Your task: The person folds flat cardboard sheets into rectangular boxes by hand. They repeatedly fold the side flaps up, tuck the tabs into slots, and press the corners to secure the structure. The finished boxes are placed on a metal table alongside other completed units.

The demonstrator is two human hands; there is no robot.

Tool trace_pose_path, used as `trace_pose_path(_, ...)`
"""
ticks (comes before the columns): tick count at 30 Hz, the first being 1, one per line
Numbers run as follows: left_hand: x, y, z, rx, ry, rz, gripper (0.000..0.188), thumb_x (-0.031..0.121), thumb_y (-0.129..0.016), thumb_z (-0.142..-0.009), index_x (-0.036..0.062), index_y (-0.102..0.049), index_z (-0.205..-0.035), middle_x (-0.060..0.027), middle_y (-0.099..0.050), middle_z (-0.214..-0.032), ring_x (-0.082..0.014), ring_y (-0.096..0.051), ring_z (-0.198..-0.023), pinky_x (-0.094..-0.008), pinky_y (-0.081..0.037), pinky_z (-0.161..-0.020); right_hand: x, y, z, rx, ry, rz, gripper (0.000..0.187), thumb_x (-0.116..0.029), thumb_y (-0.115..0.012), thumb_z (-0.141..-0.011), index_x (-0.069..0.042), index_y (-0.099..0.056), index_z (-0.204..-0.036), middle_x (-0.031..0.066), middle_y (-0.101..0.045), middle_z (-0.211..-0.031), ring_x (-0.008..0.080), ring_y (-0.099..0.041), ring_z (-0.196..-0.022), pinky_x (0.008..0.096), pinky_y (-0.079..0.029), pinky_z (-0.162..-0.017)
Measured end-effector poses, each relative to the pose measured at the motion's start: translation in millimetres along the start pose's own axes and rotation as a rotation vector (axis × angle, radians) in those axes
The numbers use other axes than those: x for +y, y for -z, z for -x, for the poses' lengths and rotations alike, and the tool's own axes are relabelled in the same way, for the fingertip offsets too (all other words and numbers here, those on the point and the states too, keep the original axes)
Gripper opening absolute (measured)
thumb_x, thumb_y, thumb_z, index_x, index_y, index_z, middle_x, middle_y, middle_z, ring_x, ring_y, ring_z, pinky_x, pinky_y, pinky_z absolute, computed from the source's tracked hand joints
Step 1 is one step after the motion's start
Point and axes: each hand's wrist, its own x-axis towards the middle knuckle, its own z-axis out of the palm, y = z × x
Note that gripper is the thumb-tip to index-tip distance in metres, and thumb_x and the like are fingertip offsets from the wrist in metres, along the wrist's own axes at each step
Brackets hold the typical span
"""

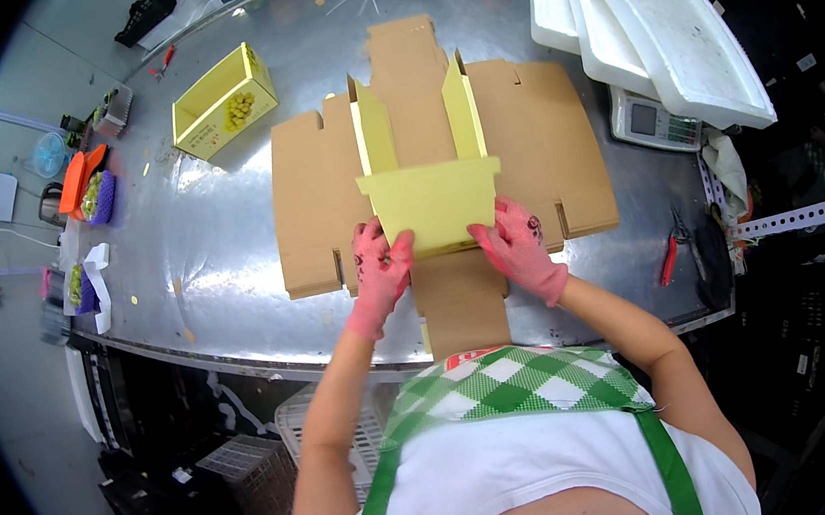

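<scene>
Partly folded yellow box (435,205) mid-bench, on flat cardboard stack (551,142) that likely serves as work pad. Left hand (381,273) and right hand (522,248) apart, gripping opposite lower corners of near panel, thumbs inside, probably to fold evenly. Bench (180,247) open left; foam trays (686,33) and scale (645,120) crowd far right; stack reaches near edge.

Forearms (339,403) extended forward; fingers (367,233) bent; thumbs (401,247) inward
</scene>
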Motion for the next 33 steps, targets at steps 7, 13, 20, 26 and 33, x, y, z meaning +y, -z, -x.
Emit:
trace_pose_path(7,34.2,-22.9,-29.9,0.298,0.163,0.477,0.067,0.012,-0.064,-0.087,0.013,-0.03,-0.144,-0.0117,-0.038,-0.14,-0.0231,-0.038,-0.128,-0.0351,-0.032,-0.106,-22.1,0.4,-21.6,0.115,0.169,0.501,0.062,-0.022,-0.069,-0.075,-0.009,-0.045,-0.131,0.0119,-0.048,-0.129,0.0283,-0.052,-0.111,0.0438,-0.038,-0.098)
trace_pose_path(13,22.9,-28.0,-31.6,0.195,0.006,-0.45,0.029,0.025,-0.069,-0.076,0.0137,-0.068,-0.103,-0.0048,-0.059,-0.121,-0.0284,-0.055,-0.097,-0.0418,-0.039,-0.09,-18.1,10.9,-45.9,-0.173,0.411,0.73,0.041,-0.029,-0.067,-0.075,-0.011,-0.056,-0.11,0.0074,-0.057,-0.114,0.0247,-0.052,-0.111,0.0409,-0.032,-0.104)
trace_pose_path(20,78.2,12.8,-56.8,-0.723,-0.025,-1.147,0.038,0.052,-0.069,-0.071,0.016,-0.071,-0.084,0.0021,-0.064,-0.077,-0.0212,-0.055,-0.084,-0.0393,-0.039,-0.079,-24.7,26.2,-66.3,-0.771,0.336,0.681,0.03,-0.037,-0.06,-0.083,-0.008,-0.056,-0.087,0.0098,-0.061,-0.068,0.0282,-0.064,-0.07,0.0403,-0.047,-0.073)
trace_pose_path(26,93.4,9.1,-67.9,-0.714,-0.275,-0.946,0.042,0.046,-0.065,-0.079,0.0105,-0.062,-0.101,-0.0043,-0.064,-0.087,-0.0231,-0.059,-0.087,-0.0383,-0.044,-0.077,-25.2,18.7,-54.5,-0.686,0.205,0.607,0.029,-0.031,-0.06,-0.085,-0.006,-0.052,-0.097,0.0098,-0.064,-0.076,0.0261,-0.064,-0.081,0.0355,-0.047,-0.073)
trace_pose_path(33,56.6,5.6,-77.6,-1.038,-0.108,-0.4,0.05,0.022,-0.063,-0.08,0.002,-0.047,-0.122,-0.0131,-0.06,-0.096,-0.0321,-0.058,-0.095,-0.0383,-0.049,-0.08,-10.5,34.8,-29.7,0.0,0.307,0.217,0.068,-0.014,-0.074,-0.07,-0.003,-0.041,-0.128,0.0189,-0.052,-0.121,0.0303,-0.052,-0.112,0.0366,-0.043,-0.093)
